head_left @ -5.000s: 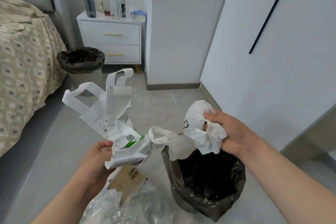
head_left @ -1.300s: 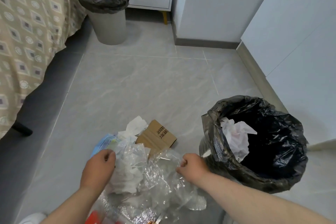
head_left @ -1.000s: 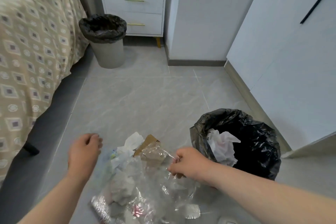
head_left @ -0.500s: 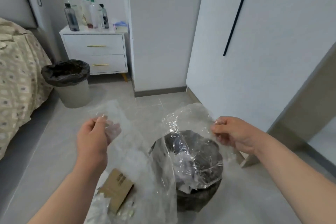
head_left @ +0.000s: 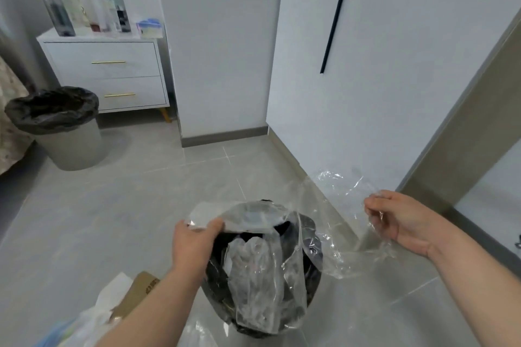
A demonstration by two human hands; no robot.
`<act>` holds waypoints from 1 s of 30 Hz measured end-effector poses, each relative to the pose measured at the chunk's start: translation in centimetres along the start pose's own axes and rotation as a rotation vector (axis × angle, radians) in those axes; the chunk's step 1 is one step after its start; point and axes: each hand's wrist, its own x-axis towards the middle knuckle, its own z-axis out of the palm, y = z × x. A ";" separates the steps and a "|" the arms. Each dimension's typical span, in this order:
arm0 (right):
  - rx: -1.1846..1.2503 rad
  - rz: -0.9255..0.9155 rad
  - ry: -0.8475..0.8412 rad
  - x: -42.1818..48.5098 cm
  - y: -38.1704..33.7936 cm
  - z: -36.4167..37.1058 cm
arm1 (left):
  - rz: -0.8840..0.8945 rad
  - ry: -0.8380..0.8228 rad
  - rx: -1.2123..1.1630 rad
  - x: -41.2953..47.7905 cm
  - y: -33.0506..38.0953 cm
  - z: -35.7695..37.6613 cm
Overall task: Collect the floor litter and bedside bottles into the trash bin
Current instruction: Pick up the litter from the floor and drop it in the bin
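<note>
A large sheet of clear plastic wrap (head_left: 284,259) hangs over the black-lined trash bin (head_left: 311,234) at the bottom centre. My left hand (head_left: 194,245) pinches one edge of it above the bin's near left rim. My right hand (head_left: 400,220) grips the other end, out to the right of the bin. White crumpled paper shows inside the bin through the film. A brown cardboard piece (head_left: 138,293) and white paper (head_left: 112,290) lie on the floor at my left forearm. Several bottles (head_left: 84,8) stand on the white nightstand (head_left: 107,70).
A second grey bin with a black liner (head_left: 56,121) stands beside the nightstand at the left. A patterned bed edge (head_left: 8,110) shows at the far left. White wardrobe panels (head_left: 394,65) rise on the right. Grey tiled floor (head_left: 127,205) spreads between the bins.
Both hands have shifted right with the plastic wrap. My left hand now sits over the bin's rim, and the film hangs down into the bin.
</note>
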 end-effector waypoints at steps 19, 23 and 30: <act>-0.765 -0.350 0.211 0.9 -0.4 9.0 | 0.392 -0.330 0.716 0.4 -7.5 -1.3; -1.130 -0.393 0.146 3.1 4.4 13.4 | 0.400 -0.352 0.744 0.4 -7.3 -1.3; -1.805 -0.748 -0.302 5.9 12.8 18.2 | 0.444 -0.340 0.709 0.2 -7.1 -1.5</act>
